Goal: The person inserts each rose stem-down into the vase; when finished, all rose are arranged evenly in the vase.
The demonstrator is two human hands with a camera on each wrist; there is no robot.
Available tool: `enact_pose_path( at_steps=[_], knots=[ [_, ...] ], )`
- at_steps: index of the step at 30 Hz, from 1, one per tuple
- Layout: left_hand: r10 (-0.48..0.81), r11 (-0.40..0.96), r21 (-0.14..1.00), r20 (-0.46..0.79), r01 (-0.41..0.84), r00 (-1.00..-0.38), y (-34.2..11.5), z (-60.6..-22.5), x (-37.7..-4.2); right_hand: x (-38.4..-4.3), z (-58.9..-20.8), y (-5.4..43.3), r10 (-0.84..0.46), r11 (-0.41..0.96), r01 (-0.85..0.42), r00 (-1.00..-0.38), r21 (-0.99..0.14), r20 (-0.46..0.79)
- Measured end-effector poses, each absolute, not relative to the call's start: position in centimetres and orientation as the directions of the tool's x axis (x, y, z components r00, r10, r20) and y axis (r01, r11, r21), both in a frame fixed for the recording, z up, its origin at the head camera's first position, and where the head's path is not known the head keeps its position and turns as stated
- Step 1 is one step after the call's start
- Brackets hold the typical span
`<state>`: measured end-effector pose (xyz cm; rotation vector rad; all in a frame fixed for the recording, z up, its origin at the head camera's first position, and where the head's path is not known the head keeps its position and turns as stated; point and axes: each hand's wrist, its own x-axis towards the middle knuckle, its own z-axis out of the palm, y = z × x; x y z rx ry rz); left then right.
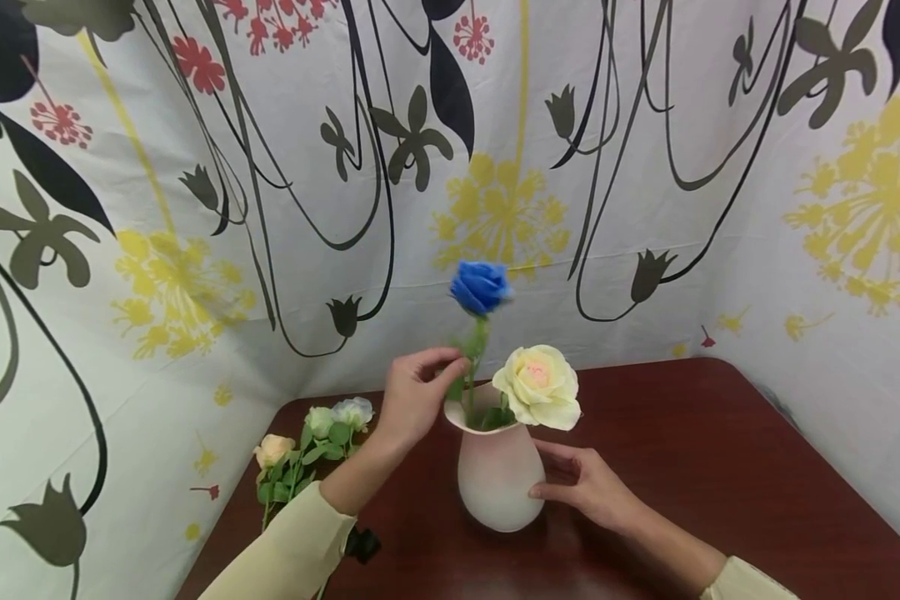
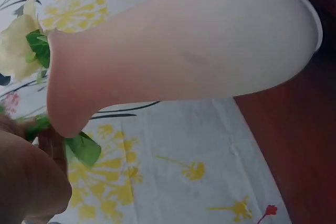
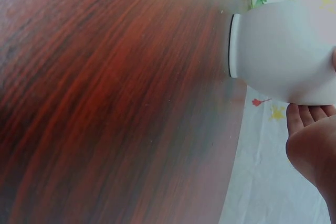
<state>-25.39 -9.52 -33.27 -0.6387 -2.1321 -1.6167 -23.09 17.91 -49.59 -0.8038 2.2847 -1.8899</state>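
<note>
A vase (image 1: 501, 483), pale pink at its wavy rim and whitish below, stands on the table. My left hand (image 1: 420, 387) is at the left of the rim and pinches the green stem of a blue rose (image 1: 480, 287). The bloom is upright above the vase, and its stem goes down into the mouth. A cream rose (image 1: 537, 386) with a pinkish centre leans over the right side of the rim. My right hand (image 1: 596, 487) holds the vase's right side, thumb in front and fingers further back. In the right wrist view, its fingers (image 3: 295, 118) touch the vase wall.
Several loose flowers lie on the left of the dark red table (image 1: 682, 450), among them a peach rose (image 1: 273, 450) and a pale bluish bloom (image 1: 354, 412). By my left sleeve is a small black object (image 1: 363, 545). Floral-printed cloth (image 1: 330, 208) hangs behind and at both sides.
</note>
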Motion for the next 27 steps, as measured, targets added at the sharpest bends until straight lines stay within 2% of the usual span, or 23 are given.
enact_pose_path(
  at_steps=[2, 5, 9, 18, 27],
  knots=[
    [0.178, 0.234, 0.771, 0.565, 0.592, -0.806, -9.8, -33.2, -25.1, -23.1, -49.6, 17.9, -0.435, 0.101, -0.342, -0.86, -0.934, 0.267],
    [0.187, 0.216, 0.752, 0.594, 0.622, -0.783, -10.4, -33.1, -24.9, -23.2, -49.6, 17.8, -0.442, 0.109, -0.34, -0.858, -0.934, 0.261],
    [0.121, 0.224, 0.749, 0.613, 0.623, -0.781, -11.7, -33.0, -25.2, -23.3, -49.5, 17.8, -0.444, 0.139, -0.343, -0.86, -0.929, 0.251],
    [0.016, 0.289, 0.788, 0.564, 0.544, -0.825, -15.7, -34.1, -25.9, -23.3, -49.6, 17.9, -0.443, 0.16, -0.342, -0.863, -0.926, 0.243],
    [-0.104, 0.237, 0.84, 0.521, 0.487, -0.847, -19.5, -35.3, -27.2, -23.3, -49.6, 17.9, -0.446, 0.152, -0.34, -0.861, -0.928, 0.243]
  ],
)
